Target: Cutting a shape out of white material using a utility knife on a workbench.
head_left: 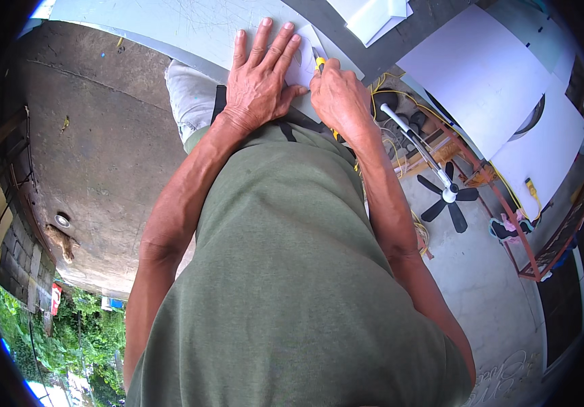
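Observation:
At the top of the view, a large pale grey board (170, 30) lies at the edge of the work surface, with a white cut piece (302, 61) bearing curved lines on it. My left hand (259, 81) lies flat with fingers spread, pressing on the board and the edge of that piece. My right hand (341, 98) grips a yellow utility knife (320, 62), whose blade end rests on the white piece just right of my left fingers.
Folded white paper (366, 13) lies at top right, white sheets (465, 57) farther right. Below are a black-bladed fan (449, 195), yellow cables (502, 182) and a rusty metal frame (526, 247). An animal (61, 241) lies beside a bowl (62, 220) on the concrete floor at left.

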{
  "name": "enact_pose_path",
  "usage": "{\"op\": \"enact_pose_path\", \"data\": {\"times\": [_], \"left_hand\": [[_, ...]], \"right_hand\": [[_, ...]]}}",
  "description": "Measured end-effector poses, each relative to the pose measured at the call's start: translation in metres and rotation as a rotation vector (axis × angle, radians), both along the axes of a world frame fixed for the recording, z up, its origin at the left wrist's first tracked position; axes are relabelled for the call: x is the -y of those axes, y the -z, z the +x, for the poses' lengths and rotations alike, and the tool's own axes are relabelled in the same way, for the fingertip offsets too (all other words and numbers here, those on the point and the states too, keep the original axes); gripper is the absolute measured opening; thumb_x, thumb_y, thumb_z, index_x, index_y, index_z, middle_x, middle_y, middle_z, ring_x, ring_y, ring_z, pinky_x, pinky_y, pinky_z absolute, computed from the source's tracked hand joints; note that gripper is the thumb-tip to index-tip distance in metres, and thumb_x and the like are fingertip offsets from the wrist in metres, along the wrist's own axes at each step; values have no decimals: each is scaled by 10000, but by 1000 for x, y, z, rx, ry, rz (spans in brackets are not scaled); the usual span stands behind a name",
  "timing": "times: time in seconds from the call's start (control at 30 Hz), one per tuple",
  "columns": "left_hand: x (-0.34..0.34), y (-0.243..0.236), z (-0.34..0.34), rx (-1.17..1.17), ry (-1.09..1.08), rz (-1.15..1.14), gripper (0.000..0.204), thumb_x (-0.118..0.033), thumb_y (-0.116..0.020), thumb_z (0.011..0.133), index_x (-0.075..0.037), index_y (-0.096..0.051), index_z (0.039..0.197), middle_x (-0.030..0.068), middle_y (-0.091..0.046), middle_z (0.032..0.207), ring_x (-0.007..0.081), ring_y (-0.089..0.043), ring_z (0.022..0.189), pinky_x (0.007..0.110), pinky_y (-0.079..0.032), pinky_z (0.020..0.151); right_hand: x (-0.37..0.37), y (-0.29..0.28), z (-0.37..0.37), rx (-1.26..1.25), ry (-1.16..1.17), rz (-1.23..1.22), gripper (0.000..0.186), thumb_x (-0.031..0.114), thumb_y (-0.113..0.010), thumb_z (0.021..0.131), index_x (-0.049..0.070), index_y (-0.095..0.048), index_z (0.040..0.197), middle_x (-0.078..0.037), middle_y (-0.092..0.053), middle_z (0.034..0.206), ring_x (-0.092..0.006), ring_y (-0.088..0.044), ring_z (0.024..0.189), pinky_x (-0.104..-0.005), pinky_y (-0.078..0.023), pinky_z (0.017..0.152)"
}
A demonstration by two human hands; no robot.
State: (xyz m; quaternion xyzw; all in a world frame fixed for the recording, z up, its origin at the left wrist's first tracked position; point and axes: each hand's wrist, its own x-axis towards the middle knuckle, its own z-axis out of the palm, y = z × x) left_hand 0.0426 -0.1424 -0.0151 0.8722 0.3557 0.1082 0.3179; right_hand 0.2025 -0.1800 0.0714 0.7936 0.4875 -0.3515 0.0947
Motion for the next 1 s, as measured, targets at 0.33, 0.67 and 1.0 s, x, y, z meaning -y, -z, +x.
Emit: {"op": "enact_pose_path", "data": {"times": [0.33, 0.67, 1.0], "left_hand": [[0, 0, 1, 15, -4, 29, 907, -517, -752, 805, -107, -442, 1552, 64, -315, 1678, 340, -200, 1575, 629, -134, 1245], [-1, -3, -2, 37, -48, -2, 974, -540, -811, 773, -86, -439, 1550, 89, -344, 1663, 321, -209, 1575, 572, -149, 1271], [-28, 3, -13, 59, 61, 120, 998, -646, -725, 781, -237, -348, 1609, -18, -306, 1683, 271, -188, 1580, 524, -123, 1302]], "right_hand": [[4, 1, -3, -8, 60, -29, 323, 231, -537, 996, -89, -577, 997, -356, -691, 852, -511, -708, 874, -571, -572, 771], [-3, -6, 17, 32, -204, 11, 354, 299, -541, 1018, -52, -586, 1022, -307, -698, 804, -490, -708, 825, -567, -558, 738], [-17, -4, 35, -42, -358, -28, 327, 292, -526, 1019, -30, -580, 1040, -288, -696, 789, -477, -703, 820, -576, -548, 744]]}}
